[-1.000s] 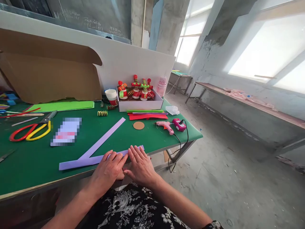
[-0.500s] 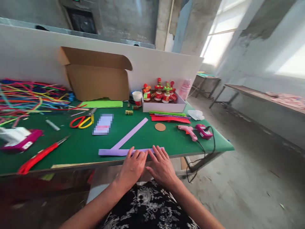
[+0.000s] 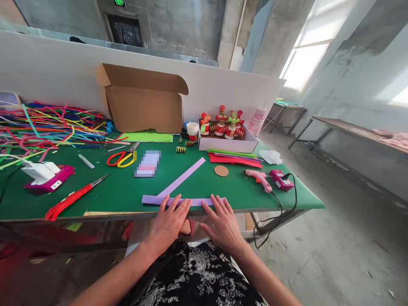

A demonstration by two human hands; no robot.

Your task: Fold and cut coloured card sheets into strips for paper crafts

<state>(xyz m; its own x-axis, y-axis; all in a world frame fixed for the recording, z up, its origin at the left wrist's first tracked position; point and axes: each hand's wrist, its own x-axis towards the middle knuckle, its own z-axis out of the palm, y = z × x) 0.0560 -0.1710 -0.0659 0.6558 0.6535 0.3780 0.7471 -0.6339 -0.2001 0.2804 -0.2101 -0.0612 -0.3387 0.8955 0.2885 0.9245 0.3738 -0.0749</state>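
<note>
A lilac paper strip (image 3: 196, 202) lies along the front edge of the green table. My left hand (image 3: 170, 216) rests on its middle, fingers stretched out and pressing flat. Further right, my right hand (image 3: 221, 216) lies on the strip near its right end, fingers also spread. A second lilac strip (image 3: 183, 176) runs slantwise up and to the right from the first one's left part; whether they are joined I cannot tell. Beyond the hands sits a round brown cardboard disc (image 3: 221, 171).
Left are scissors (image 3: 123, 158), a red-handled tool (image 3: 73, 199), a power socket (image 3: 47, 178) and many pipe cleaners (image 3: 57, 127). An open cardboard box (image 3: 145, 106) stands behind. Right are a box of figures (image 3: 228, 145), coloured paper (image 3: 236, 160) and a pink glue gun (image 3: 259, 179) with a hanging cord.
My hands have moved apart along the strip, the left one leftward and the right one rightward. The view has shifted a little left, so the table appears further right.
</note>
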